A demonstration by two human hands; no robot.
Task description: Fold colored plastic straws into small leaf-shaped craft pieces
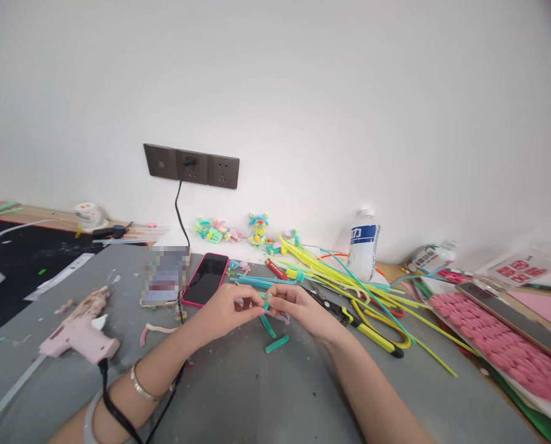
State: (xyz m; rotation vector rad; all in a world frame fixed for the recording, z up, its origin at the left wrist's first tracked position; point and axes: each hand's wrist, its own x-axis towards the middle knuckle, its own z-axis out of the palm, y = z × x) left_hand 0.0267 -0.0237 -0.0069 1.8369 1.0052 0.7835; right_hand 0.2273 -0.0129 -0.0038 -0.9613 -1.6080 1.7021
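Observation:
Over the middle of the grey mat, my left hand [229,312] and my right hand [299,308] meet fingertip to fingertip. Both pinch a small teal pipe cleaner piece [266,303], partly covered by the fingers. Just below them lie two short teal pipe cleaner pieces [277,345] on the mat. Behind my right hand a bundle of long yellow pipe cleaners [322,265] spreads out, with blue ones [257,280] to its left. Yellow-and-black handled pliers [379,338] rest right of that hand. Small fuzzy figures [258,229] are by the wall.
A pink glue gun [84,330] lies at the left, its black cord running beneath my left forearm. A phone with a pink edge [207,279] sits behind my left hand. A bottle [363,246] stands by the wall; pink knitted material [502,339] lies far right.

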